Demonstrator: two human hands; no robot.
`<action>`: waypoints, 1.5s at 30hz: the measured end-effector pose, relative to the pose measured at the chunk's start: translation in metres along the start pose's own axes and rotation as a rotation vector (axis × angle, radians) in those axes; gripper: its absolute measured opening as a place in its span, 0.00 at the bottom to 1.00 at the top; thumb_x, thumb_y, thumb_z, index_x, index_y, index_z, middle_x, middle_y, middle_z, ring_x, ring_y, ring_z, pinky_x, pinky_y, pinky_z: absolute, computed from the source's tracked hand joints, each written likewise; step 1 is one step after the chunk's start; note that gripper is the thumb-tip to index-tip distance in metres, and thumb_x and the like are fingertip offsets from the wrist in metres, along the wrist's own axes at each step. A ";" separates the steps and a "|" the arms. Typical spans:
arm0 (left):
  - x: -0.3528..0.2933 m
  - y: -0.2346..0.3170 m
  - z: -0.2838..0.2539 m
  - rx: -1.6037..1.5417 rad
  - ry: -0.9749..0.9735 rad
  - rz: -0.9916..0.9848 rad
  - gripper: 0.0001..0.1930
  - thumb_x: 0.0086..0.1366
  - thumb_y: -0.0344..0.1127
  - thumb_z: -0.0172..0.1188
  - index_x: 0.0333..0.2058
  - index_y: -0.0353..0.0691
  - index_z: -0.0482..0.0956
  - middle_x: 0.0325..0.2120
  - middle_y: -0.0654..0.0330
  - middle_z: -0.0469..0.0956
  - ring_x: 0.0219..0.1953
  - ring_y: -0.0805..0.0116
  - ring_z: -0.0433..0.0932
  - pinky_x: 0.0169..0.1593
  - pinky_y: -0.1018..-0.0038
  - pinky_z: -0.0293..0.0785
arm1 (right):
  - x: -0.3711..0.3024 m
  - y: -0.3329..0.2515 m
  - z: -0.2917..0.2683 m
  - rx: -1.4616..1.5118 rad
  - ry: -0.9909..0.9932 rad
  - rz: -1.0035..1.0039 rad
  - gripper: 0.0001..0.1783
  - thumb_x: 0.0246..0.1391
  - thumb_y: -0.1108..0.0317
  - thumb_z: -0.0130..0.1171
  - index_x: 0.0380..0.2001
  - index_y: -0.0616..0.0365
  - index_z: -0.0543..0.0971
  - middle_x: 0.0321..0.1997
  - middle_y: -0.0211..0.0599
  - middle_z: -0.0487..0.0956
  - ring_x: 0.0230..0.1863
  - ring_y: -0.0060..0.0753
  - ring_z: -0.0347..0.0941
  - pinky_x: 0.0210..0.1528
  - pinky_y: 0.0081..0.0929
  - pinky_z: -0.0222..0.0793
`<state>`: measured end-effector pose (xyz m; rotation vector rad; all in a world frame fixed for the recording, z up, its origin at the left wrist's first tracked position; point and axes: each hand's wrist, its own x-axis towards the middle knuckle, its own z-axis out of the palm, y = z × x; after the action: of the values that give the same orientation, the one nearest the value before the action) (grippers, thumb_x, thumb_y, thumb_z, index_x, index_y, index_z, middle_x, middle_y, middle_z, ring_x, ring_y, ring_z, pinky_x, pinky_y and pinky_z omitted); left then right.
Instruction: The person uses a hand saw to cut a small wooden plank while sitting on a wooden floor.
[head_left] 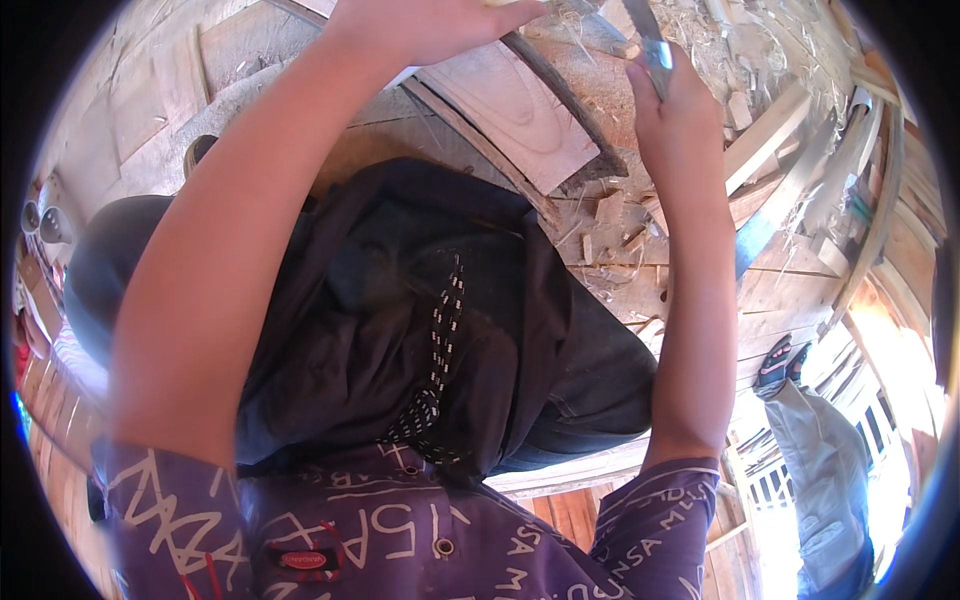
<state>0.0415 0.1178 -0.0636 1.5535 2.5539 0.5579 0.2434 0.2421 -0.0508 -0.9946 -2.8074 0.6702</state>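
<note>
My right hand point(685, 115) is closed around a tool with a flat grey metal blade point(650, 35). Its blade points up past the top edge, and the fist hides the handle. At the top, my left hand point(430, 28) reaches over a pale plank point(520, 120). Its thumb is stretched toward the right, while the other fingers are cut off by the picture's edge, so I cannot see what they touch. Dark bark point(565, 95) runs along the plank's right side. Between my forearms are my legs in dark trousers point(400, 260), with a speckled drawstring point(447, 320).
Wood chips and shavings point(610, 235) litter the boards. To the right lie a squared timber piece point(765, 135) and a long shiny strip point(765, 230), perhaps a saw blade. Another person's leg in light trousers point(825, 470) is at lower right. Sunglasses point(50, 224) are at far left.
</note>
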 end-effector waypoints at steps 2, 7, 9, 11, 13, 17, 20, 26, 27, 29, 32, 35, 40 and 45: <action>0.000 -0.003 0.000 0.015 -0.014 -0.015 0.25 0.51 0.52 0.65 0.38 0.35 0.78 0.38 0.46 0.77 0.47 0.47 0.72 0.55 0.55 0.63 | -0.020 0.005 -0.008 0.020 -0.022 0.035 0.10 0.60 0.66 0.55 0.41 0.62 0.74 0.23 0.54 0.77 0.29 0.60 0.76 0.29 0.45 0.70; -0.004 -0.005 -0.003 -0.014 0.035 0.026 0.24 0.51 0.51 0.65 0.37 0.35 0.78 0.37 0.46 0.77 0.48 0.47 0.71 0.55 0.55 0.63 | -0.085 0.012 -0.036 0.056 -0.066 0.216 0.11 0.60 0.67 0.56 0.41 0.63 0.74 0.24 0.54 0.78 0.28 0.57 0.77 0.27 0.39 0.70; -0.007 -0.009 -0.002 -0.007 0.064 0.033 0.24 0.51 0.51 0.65 0.38 0.35 0.78 0.38 0.46 0.77 0.48 0.46 0.71 0.55 0.55 0.63 | -0.076 0.006 -0.038 0.064 -0.077 0.214 0.11 0.60 0.66 0.56 0.41 0.64 0.74 0.25 0.55 0.78 0.29 0.57 0.78 0.28 0.39 0.70; -0.005 -0.006 0.010 -0.030 0.057 0.043 0.24 0.51 0.51 0.65 0.38 0.35 0.78 0.39 0.45 0.76 0.48 0.46 0.71 0.55 0.55 0.62 | -0.064 0.011 -0.030 0.046 -0.080 0.179 0.11 0.60 0.67 0.56 0.41 0.64 0.74 0.25 0.56 0.78 0.29 0.58 0.77 0.29 0.41 0.71; -0.004 -0.004 0.004 -0.031 0.022 0.027 0.25 0.51 0.51 0.65 0.39 0.35 0.78 0.39 0.45 0.76 0.48 0.46 0.71 0.56 0.55 0.62 | -0.044 0.008 -0.015 0.057 -0.049 0.089 0.12 0.60 0.66 0.56 0.41 0.64 0.74 0.25 0.56 0.78 0.29 0.60 0.77 0.29 0.44 0.71; 0.000 0.000 -0.005 -0.042 -0.024 0.009 0.24 0.50 0.51 0.66 0.37 0.36 0.78 0.38 0.46 0.76 0.48 0.46 0.71 0.55 0.55 0.63 | 0.009 0.000 0.004 0.030 0.004 -0.029 0.13 0.61 0.62 0.55 0.41 0.62 0.75 0.26 0.56 0.78 0.31 0.60 0.76 0.32 0.44 0.71; 0.000 -0.003 -0.006 -0.017 -0.017 -0.017 0.24 0.50 0.52 0.66 0.36 0.36 0.78 0.37 0.46 0.77 0.48 0.47 0.71 0.55 0.56 0.63 | 0.013 -0.005 0.006 0.040 -0.031 0.044 0.15 0.61 0.60 0.56 0.41 0.61 0.75 0.27 0.54 0.78 0.32 0.59 0.76 0.34 0.41 0.71; -0.001 -0.006 -0.004 -0.009 -0.035 -0.028 0.26 0.51 0.52 0.65 0.40 0.35 0.79 0.38 0.46 0.77 0.48 0.48 0.71 0.56 0.57 0.63 | -0.066 0.010 -0.028 0.052 -0.074 0.197 0.13 0.61 0.64 0.57 0.41 0.62 0.74 0.24 0.57 0.77 0.28 0.59 0.77 0.27 0.41 0.70; -0.002 -0.008 -0.006 -0.003 -0.011 -0.019 0.27 0.51 0.52 0.65 0.41 0.35 0.79 0.39 0.46 0.77 0.49 0.48 0.71 0.56 0.56 0.62 | -0.072 0.007 -0.031 0.053 -0.062 0.190 0.12 0.60 0.64 0.58 0.41 0.63 0.75 0.24 0.57 0.77 0.28 0.59 0.77 0.27 0.40 0.70; -0.003 -0.005 -0.008 -0.013 0.004 -0.017 0.27 0.51 0.52 0.65 0.42 0.34 0.79 0.39 0.45 0.77 0.49 0.47 0.71 0.57 0.56 0.62 | -0.076 0.010 -0.034 0.060 -0.040 0.194 0.13 0.60 0.66 0.58 0.42 0.64 0.75 0.24 0.57 0.77 0.28 0.58 0.77 0.26 0.38 0.70; -0.002 0.002 -0.005 -0.049 0.006 -0.010 0.28 0.51 0.51 0.65 0.43 0.34 0.78 0.39 0.44 0.77 0.49 0.46 0.71 0.57 0.56 0.62 | -0.069 0.021 -0.035 0.077 -0.040 0.222 0.17 0.60 0.66 0.59 0.45 0.69 0.75 0.26 0.57 0.79 0.28 0.55 0.78 0.28 0.37 0.71; 0.004 -0.011 0.002 -0.068 0.017 0.019 0.27 0.52 0.51 0.65 0.43 0.33 0.78 0.39 0.43 0.77 0.48 0.45 0.72 0.56 0.56 0.64 | -0.057 0.018 -0.034 0.057 -0.063 0.204 0.18 0.59 0.66 0.59 0.46 0.71 0.75 0.28 0.57 0.79 0.29 0.54 0.79 0.30 0.37 0.72; 0.006 -0.011 0.003 -0.032 0.008 -0.006 0.25 0.52 0.50 0.65 0.40 0.33 0.79 0.37 0.43 0.77 0.46 0.44 0.73 0.54 0.56 0.66 | -0.055 0.030 -0.029 0.074 -0.021 0.146 0.17 0.59 0.66 0.59 0.45 0.68 0.75 0.29 0.59 0.79 0.31 0.57 0.79 0.31 0.39 0.71; 0.008 -0.009 -0.004 -0.077 -0.034 -0.012 0.24 0.52 0.49 0.65 0.37 0.32 0.79 0.36 0.42 0.77 0.45 0.43 0.73 0.53 0.56 0.67 | -0.050 0.026 -0.036 0.066 -0.080 0.138 0.16 0.60 0.65 0.58 0.45 0.67 0.75 0.28 0.58 0.79 0.31 0.58 0.78 0.30 0.39 0.71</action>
<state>0.0286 0.1198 -0.0622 1.5085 2.4846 0.6158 0.3055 0.2430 -0.0272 -1.1832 -2.7826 0.8304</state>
